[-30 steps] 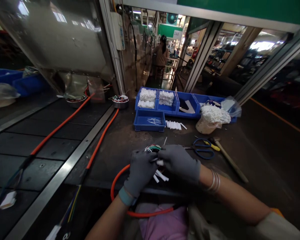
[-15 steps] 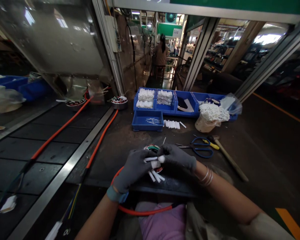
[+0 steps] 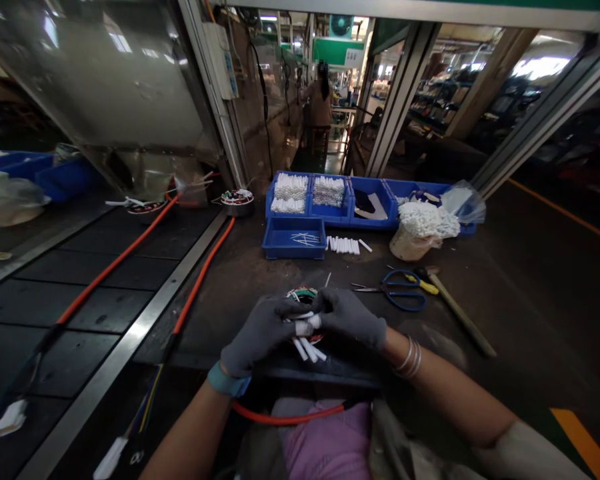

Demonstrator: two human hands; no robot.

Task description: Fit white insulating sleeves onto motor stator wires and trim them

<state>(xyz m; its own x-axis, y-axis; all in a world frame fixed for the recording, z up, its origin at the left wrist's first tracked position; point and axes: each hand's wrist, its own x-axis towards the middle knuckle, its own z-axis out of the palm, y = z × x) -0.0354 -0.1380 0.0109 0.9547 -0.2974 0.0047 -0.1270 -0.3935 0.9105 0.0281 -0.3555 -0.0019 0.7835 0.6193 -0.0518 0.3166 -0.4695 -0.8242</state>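
Both hands wear grey gloves and meet over a round wound part with coloured wires at the near edge of the bench. My left hand is closed around several short white sleeves that stick out below its fingers. My right hand pinches one white sleeve against the left hand's fingertips. An orange cable loops from the part down over my lap.
Blue bins with white sleeves stand behind, next to a row of loose sleeves and a bag of white pieces. Blue-handled scissors and a hammer lie at right. A conveyor with orange cables runs at left. A person stands far behind.
Both hands have drawn slightly closer to my body and lower in view. The right hand's fingers have closed tighter on the white sleeve at the left fingertips.
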